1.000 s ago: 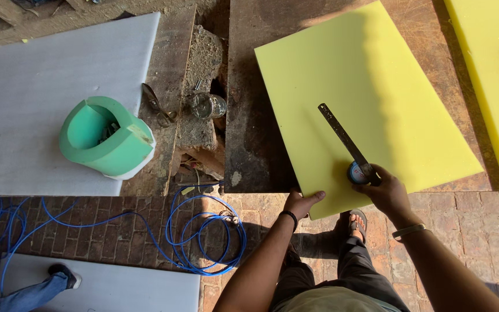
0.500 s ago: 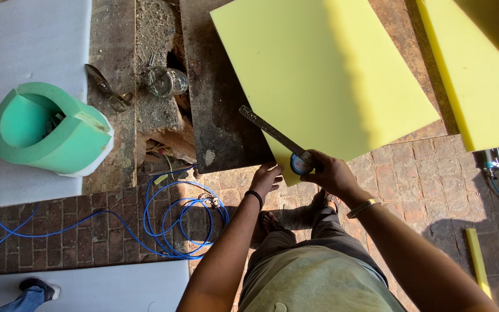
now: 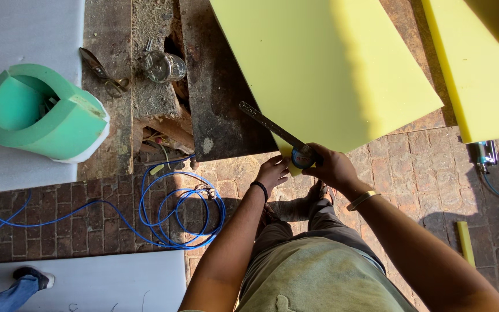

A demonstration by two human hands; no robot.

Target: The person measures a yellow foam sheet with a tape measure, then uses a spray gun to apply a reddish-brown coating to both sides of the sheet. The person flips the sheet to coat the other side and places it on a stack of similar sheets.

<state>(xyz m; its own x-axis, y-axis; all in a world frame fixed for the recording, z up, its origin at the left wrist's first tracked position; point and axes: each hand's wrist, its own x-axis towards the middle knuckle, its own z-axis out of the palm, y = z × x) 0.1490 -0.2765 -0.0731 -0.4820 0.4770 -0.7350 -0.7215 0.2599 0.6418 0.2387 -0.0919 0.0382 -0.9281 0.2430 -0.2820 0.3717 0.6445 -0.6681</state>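
Observation:
A large yellow foam sheet (image 3: 324, 69) lies on a dark bench top (image 3: 215, 110). My right hand (image 3: 333, 169) grips a blue tape measure (image 3: 302, 157) at the sheet's near corner, and its metal blade (image 3: 270, 125) runs out diagonally up and to the left over the bench. My left hand (image 3: 272, 172), with a black band at the wrist, pinches the same near corner of the foam from below, beside the tape case.
A rolled green foam piece (image 3: 44, 112) stands on a white sheet (image 3: 24, 40) at left. Scissors (image 3: 102, 72) and a glass jar (image 3: 164, 66) lie on the rough bench. A blue hose (image 3: 171, 208) coils on the brick floor. Another yellow foam slab (image 3: 480, 75) is at right. Another person's foot (image 3: 27, 280) shows bottom left.
The view has shifted right and closer to the foam corner. My right hand with the tape measure stays at the corner, and my left hand has come up to the foam's edge.

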